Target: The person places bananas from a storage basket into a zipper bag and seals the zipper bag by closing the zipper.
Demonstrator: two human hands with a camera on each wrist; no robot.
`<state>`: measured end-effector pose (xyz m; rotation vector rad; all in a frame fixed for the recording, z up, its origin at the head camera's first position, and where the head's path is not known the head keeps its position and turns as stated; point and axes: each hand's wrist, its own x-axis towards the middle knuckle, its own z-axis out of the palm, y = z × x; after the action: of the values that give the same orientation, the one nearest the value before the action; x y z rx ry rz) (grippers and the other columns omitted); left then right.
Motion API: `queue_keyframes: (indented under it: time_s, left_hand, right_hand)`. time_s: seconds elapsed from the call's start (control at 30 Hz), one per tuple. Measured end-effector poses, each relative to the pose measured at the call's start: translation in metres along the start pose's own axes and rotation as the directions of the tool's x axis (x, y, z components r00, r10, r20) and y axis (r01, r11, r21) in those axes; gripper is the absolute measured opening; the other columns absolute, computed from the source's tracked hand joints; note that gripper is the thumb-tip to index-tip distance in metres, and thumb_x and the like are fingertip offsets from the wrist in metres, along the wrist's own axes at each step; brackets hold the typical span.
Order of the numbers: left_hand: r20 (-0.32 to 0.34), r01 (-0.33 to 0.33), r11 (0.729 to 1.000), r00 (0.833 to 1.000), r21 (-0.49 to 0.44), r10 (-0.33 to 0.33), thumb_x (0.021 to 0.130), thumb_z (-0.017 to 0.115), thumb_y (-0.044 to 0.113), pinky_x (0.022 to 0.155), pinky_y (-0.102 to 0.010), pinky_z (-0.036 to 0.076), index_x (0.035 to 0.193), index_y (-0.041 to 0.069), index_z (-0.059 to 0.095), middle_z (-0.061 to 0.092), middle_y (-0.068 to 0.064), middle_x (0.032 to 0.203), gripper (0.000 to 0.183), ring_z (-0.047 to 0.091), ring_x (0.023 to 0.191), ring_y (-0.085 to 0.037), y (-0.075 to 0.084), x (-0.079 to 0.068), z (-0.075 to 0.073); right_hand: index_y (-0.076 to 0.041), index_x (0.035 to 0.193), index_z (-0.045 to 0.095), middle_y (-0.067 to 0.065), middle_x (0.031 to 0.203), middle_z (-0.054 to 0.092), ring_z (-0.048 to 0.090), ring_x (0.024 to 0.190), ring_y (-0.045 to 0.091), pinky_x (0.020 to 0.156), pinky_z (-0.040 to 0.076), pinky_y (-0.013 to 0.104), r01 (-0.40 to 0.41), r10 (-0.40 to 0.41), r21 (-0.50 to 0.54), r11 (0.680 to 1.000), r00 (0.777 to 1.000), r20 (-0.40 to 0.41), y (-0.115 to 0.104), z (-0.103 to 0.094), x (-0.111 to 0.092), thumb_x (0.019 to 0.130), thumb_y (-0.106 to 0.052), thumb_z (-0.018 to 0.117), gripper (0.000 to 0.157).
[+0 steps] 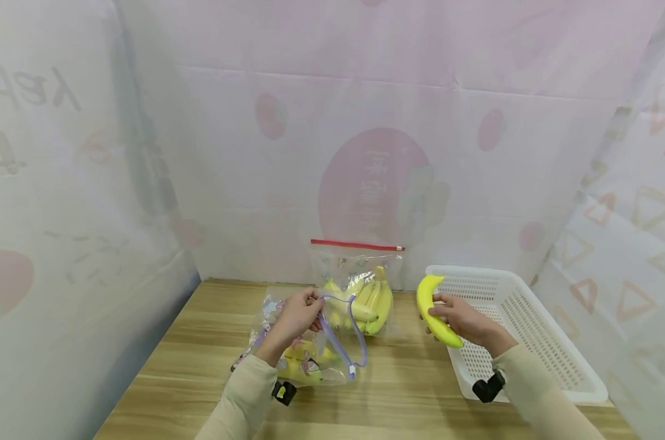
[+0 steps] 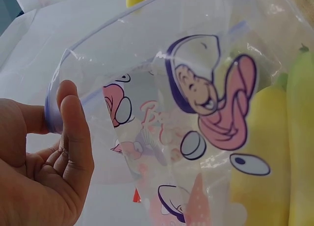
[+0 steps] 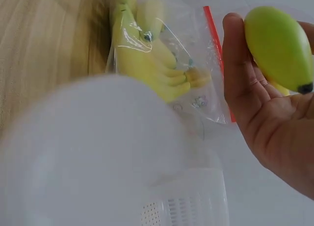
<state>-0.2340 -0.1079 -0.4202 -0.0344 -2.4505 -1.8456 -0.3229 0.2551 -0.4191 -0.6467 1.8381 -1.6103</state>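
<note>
My left hand (image 1: 299, 315) pinches the purple zip edge of a clear printed bag (image 1: 313, 366), whose mouth gapes to the right. Yellow bananas (image 2: 265, 152) lie inside this bag, seen through its cartoon prints in the left wrist view. In my right hand (image 1: 464, 318) a single yellow banana (image 1: 427, 296) is gripped between thumb and fingers, over the left rim of the white basket. The banana's greenish end with a dark tip faces the right wrist camera. Behind the left hand stands a second clear bag (image 1: 332, 263) with a red zip, holding a bunch of bananas (image 1: 384, 302).
A white perforated plastic basket (image 1: 552, 330) sits on the right of the wooden table (image 1: 184, 366). Printed white curtains (image 1: 228, 153) enclose the table at the back and both sides. The red-zip bag stands close to the back curtain.
</note>
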Motion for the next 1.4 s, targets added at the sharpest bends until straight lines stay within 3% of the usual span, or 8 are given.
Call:
queue_keyframes:
  time_s: [0.13,0.37,0.6,0.8,1.0,1.13,1.3,1.4]
  left_hand:
    - [-0.005,0.004,1.000,1.000,-0.006,-0.004,0.097,0.050,0.011,0.056,-0.047,0.055,0.092,0.002,0.055,0.058,-0.011,0.067,0.012,0.060,0.050,-0.020,0.001,0.000,0.000]
    - [0.003,-0.003,1.000,1.000,-0.010,0.003,0.096,0.050,0.012,0.048,-0.033,0.053,0.092,0.002,0.056,0.058,-0.010,0.065,0.012,0.059,0.049,-0.019,0.000,0.000,-0.001]
    - [-0.002,-0.001,1.000,1.000,-0.009,0.001,0.096,0.050,0.012,0.048,-0.032,0.052,0.093,0.002,0.057,0.058,-0.010,0.065,0.012,0.059,0.049,-0.019,-0.002,0.001,-0.003]
    - [0.008,0.002,1.000,1.000,-0.009,-0.002,0.097,0.050,0.012,0.053,-0.040,0.055,0.093,0.001,0.056,0.058,-0.011,0.066,0.013,0.059,0.050,-0.019,-0.003,0.001,-0.003]
    - [0.015,-0.005,1.000,1.000,-0.010,0.005,0.097,0.050,0.010,0.059,-0.050,0.054,0.091,0.001,0.055,0.058,-0.011,0.066,0.012,0.059,0.050,-0.018,-0.003,0.000,-0.004]
    - [0.010,-0.005,1.000,1.000,-0.007,0.005,0.097,0.050,0.011,0.055,-0.045,0.055,0.091,0.001,0.055,0.058,-0.011,0.066,0.012,0.059,0.050,-0.019,-0.003,0.000,-0.005]
    - [0.005,-0.006,1.000,1.000,0.001,0.006,0.097,0.050,0.011,0.050,-0.034,0.054,0.092,0.002,0.055,0.058,-0.011,0.066,0.012,0.059,0.051,-0.020,-0.001,0.000,-0.006]
    - [0.003,-0.005,1.000,1.000,0.004,0.005,0.096,0.050,0.011,0.052,-0.039,0.055,0.091,0.002,0.055,0.058,-0.011,0.066,0.012,0.060,0.051,-0.021,0.000,-0.001,-0.006]
  right_hand:
    - [0.014,0.130,0.025,0.014,0.105,0.058,0.063,0.081,0.024,0.064,0.054,0.028,0.013,-0.013,-0.019,1.000,1.000,0.028,0.003,0.012,0.003,0.100,-0.011,0.044,0.043]
    - [0.010,0.132,0.025,0.014,0.105,0.060,0.063,0.079,0.025,0.063,0.054,0.030,-0.033,0.033,-0.008,0.999,0.999,0.011,0.014,0.029,0.007,0.098,-0.012,0.050,0.048]
    - [0.009,0.142,0.017,0.019,0.105,0.058,0.062,0.080,0.025,0.063,0.053,0.031,-0.068,0.072,-0.060,0.996,0.995,0.066,0.024,0.044,0.009,0.096,-0.012,0.052,0.062]
    - [0.003,0.139,0.031,0.021,0.106,0.058,0.063,0.078,0.028,0.060,0.054,0.031,-0.068,0.080,-0.106,0.992,0.991,0.111,0.027,0.058,0.012,0.093,-0.014,0.058,0.056]
    - [0.000,0.136,0.037,0.019,0.101,0.059,0.064,0.076,0.027,0.057,0.055,0.034,-0.058,0.076,-0.090,0.994,0.973,0.217,0.028,0.070,0.018,0.093,-0.011,0.057,0.049]
    - [-0.001,0.137,0.038,0.023,0.105,0.058,0.064,0.077,0.027,0.057,0.055,0.032,-0.060,0.086,-0.101,0.993,0.957,0.278,0.028,0.076,0.022,0.092,-0.010,0.058,0.051]
    - [-0.002,0.139,0.040,0.020,0.112,0.057,0.065,0.081,0.031,0.059,0.055,0.035,-0.081,0.121,-0.146,0.986,0.950,0.289,0.028,0.084,0.028,0.089,-0.007,0.057,0.053]
    - [0.000,0.136,0.042,0.016,0.112,0.058,0.065,0.082,0.031,0.061,0.056,0.037,-0.076,0.125,-0.182,0.980,0.952,0.280,0.027,0.090,0.031,0.088,-0.006,0.059,0.052]
